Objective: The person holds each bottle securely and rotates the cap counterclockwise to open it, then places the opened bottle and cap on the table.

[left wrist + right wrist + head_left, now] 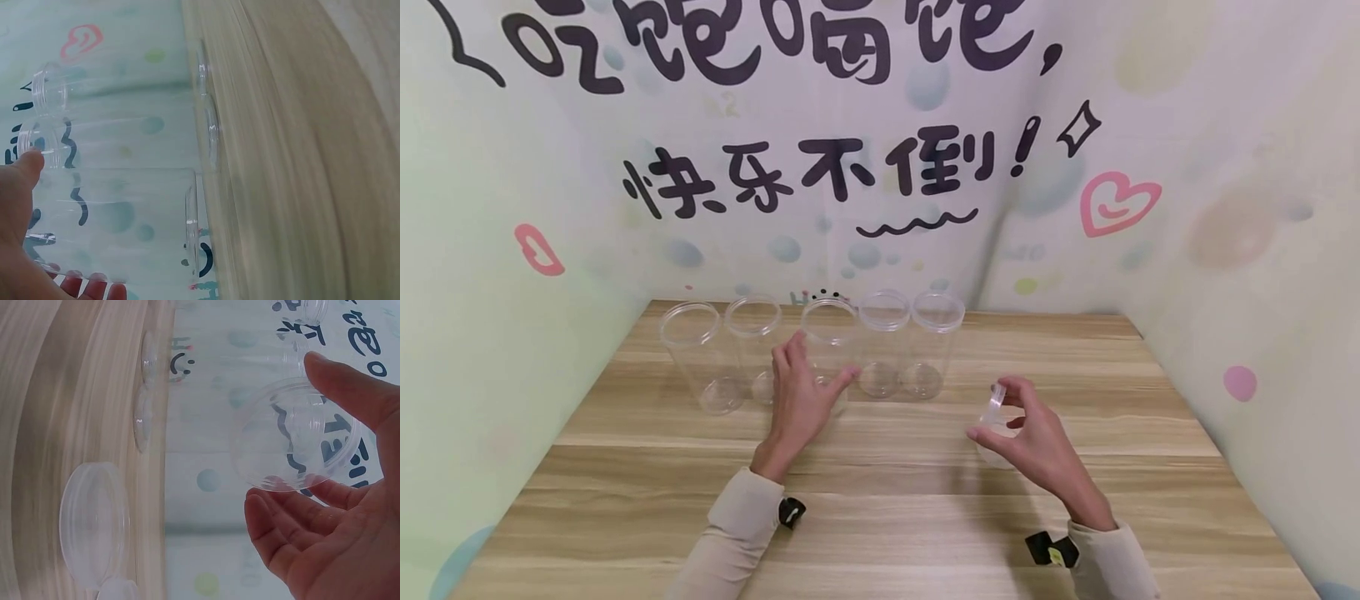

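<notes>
Middle jar [830, 354] stood upright | left hand [802, 404] nearer, gripped it | right hand [1039, 442] pinched tilted lid [993, 403], well right of jar

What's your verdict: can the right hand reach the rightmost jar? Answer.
Probably yes: no obstacle shows between the right hand and the rightmost jar, though that hand holds a clear lid.

The head view looks forward and down from above the bench [880, 533], wide enough for the left hand [801, 407], the right hand [1039, 442] and the lettered wall [760, 242]. Each wrist view looks from close by its own hand toward that wall, turned sideways: bench at right in the left's, at left in the right's. All three share some clear cups [883, 343]
</notes>
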A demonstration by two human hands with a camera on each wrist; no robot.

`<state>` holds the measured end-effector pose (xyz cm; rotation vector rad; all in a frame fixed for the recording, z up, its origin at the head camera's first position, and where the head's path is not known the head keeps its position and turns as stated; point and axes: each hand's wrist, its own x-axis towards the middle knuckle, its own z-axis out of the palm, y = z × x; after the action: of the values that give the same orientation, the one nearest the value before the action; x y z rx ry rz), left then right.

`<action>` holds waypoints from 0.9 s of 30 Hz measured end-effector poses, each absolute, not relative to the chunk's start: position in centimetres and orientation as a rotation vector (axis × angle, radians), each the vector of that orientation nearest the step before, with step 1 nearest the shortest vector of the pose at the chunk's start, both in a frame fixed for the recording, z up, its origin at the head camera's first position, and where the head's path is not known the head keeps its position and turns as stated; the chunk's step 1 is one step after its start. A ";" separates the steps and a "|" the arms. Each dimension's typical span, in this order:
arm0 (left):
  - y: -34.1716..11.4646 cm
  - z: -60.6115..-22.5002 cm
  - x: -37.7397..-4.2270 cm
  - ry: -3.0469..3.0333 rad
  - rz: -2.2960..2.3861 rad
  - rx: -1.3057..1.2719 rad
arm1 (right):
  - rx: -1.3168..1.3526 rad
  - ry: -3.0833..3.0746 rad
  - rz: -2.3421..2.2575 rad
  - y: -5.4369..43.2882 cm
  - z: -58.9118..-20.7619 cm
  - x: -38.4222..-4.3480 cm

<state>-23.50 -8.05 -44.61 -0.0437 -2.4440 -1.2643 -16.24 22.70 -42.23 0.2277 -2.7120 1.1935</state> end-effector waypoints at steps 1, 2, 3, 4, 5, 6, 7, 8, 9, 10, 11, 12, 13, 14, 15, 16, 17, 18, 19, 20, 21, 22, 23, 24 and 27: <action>-8.1 -44.6 -23.6 -2.442 -1.267 -0.039 | 0.227 -2.712 1.177 22.8 -42.3 -16.2; -8.1 -44.6 -23.6 -2.442 -1.269 -0.032 | 0.222 -2.713 1.170 22.9 -42.3 -16.2; -8.1 -44.6 -23.7 -2.443 -1.269 -0.026 | 0.216 -2.714 1.167 23.0 -42.3 -16.2; -8.2 -44.6 -23.7 -2.443 -1.266 -0.024 | 0.212 -2.714 1.166 23.1 -42.4 -16.1; -8.2 -44.6 -23.8 -2.445 -1.267 -0.023 | 0.207 -2.713 1.166 23.2 -42.4 -16.1; -8.2 -44.6 -23.8 -2.448 -1.267 -0.020 | 0.203 -2.711 1.167 23.3 -42.5 -16.1; -8.2 -44.6 -23.8 -2.448 -1.269 -0.019 | 0.198 -2.709 1.166 23.3 -42.5 -16.1; -8.2 -44.6 -23.8 -2.453 -1.268 -0.014 | 0.193 -2.709 1.167 23.4 -42.5 -16.1; -8.2 -44.6 -23.9 -2.456 -1.267 -0.012 | 0.188 -2.706 1.174 23.5 -42.6 -16.0; -8.2 -44.6 -23.9 -2.458 -1.267 -0.010 | 0.182 -2.705 1.176 23.6 -42.6 -16.0; -8.2 -44.6 -23.9 -2.462 -1.265 -0.010 | 0.177 -2.703 1.178 23.7 -42.6 -15.9; -8.2 -44.5 -23.9 -2.463 -1.264 -0.006 | 0.170 -2.703 1.181 23.7 -42.6 -15.9; -8.2 -44.5 -23.9 -2.463 -1.262 -0.004 | 0.166 -2.702 1.184 23.8 -42.7 -15.9; -8.2 -44.5 -24.0 -2.465 -1.258 -0.004 | 0.162 -2.701 1.189 23.9 -42.7 -15.8; -8.2 -44.5 -24.0 -2.466 -1.255 -0.004 | 0.159 -2.699 1.191 24.0 -42.7 -15.8; -8.2 -44.5 -24.0 -2.466 -1.252 -0.002 | 0.157 -2.698 1.190 24.0 -42.8 -15.7; -8.2 -44.5 -24.0 -2.466 -1.249 -0.001 | 0.155 -2.696 1.191 24.1 -42.8 -15.7; -8.2 -44.6 -24.1 -2.465 -1.250 0.002 | 0.154 -2.694 1.193 24.2 -42.8 -15.7; -8.2 -44.6 -24.1 -2.466 -1.245 0.002 | 0.154 -2.692 1.194 24.3 -42.8 -15.6; -8.2 -44.6 -24.1 -2.467 -1.241 0.001 | 0.151 -2.690 1.194 24.3 -42.9 -15.6; -8.2 -44.6 -24.2 -2.466 -1.240 0.001 | 0.150 -2.689 1.193 24.4 -42.9 -15.6; -8.2 -44.6 -24.2 -2.466 -1.238 0.001 | 0.148 -2.689 1.193 24.4 -42.9 -15.6; -8.2 -44.6 -24.3 -2.466 -1.237 -0.001 | 0.146 -2.690 1.190 24.5 -42.9 -15.5; -8.2 -44.6 -24.3 -2.466 -1.237 -0.002 | 0.143 -2.692 1.185 24.5 -42.9 -15.5; -8.2 -44.7 -24.4 -2.468 -1.234 -0.009 | 0.136 -2.699 1.174 24.7 -42.9 -15.5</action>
<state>-24.36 -8.20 -44.66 -0.0091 -2.4684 -1.2339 -15.45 24.67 -42.88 0.1358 -2.6989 1.1741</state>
